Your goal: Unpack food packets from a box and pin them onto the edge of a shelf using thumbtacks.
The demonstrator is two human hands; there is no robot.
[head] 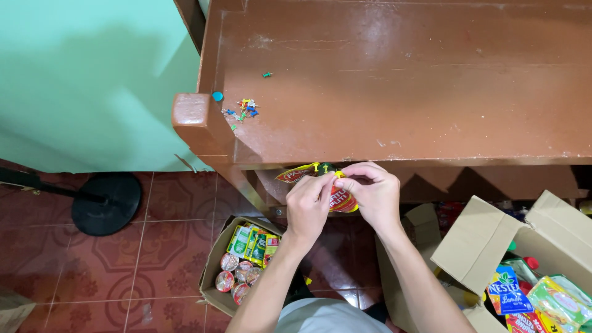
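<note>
At about nine o'clock in the view, a black round stand base (106, 203) is sitting on the red patterned tile floor (92, 271), in front of a pale green wall (92, 74). Just right of it, toward seven o'clock, an open cardboard box (213, 271) is holding green sachets and round-lidded cups.

Above, filling the twelve o'clock area, a brown wooden counter (401, 86) is stretching across the view. A scatter of coloured push pins (242, 110) is lying near its left end, at roughly ten o'clock, with a small blue cap (217, 96) just beside them.

At the centre, against the counter's front edge, the left hand (308, 206) is pinching a red and yellow packet (339, 198), its fingers closed on the packet's left side. A yellow push pin (316, 167) and another beside it are showing at the packet's top edge. The right hand (373, 194) is gripping the same packet from the right, fingertips curled shut over its upper part, touching the left hand.

At four o'clock, a second, larger cardboard box (481, 240) is standing open, holding blue, red and green snack packets (542, 302).
</note>
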